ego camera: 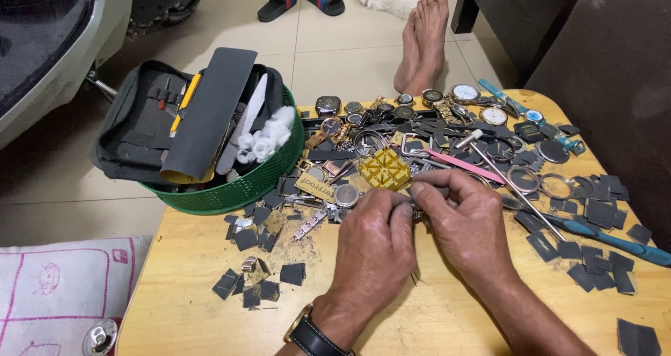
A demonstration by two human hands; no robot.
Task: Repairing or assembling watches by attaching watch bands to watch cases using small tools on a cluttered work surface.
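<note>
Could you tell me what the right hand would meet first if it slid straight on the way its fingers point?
The right hand points left, fingertips against the left hand, so it would meet that hand at once; what small part they pinch is hidden.

The pale wooden surface (189, 307) looks smooth and faintly glossy. At its far left corner sits a green plastic mesh basket (244, 184) holding matt black cloth. Right of the basket lie shiny metal wristwatches (447, 101) and a yellow plastic block (384, 168).
</note>
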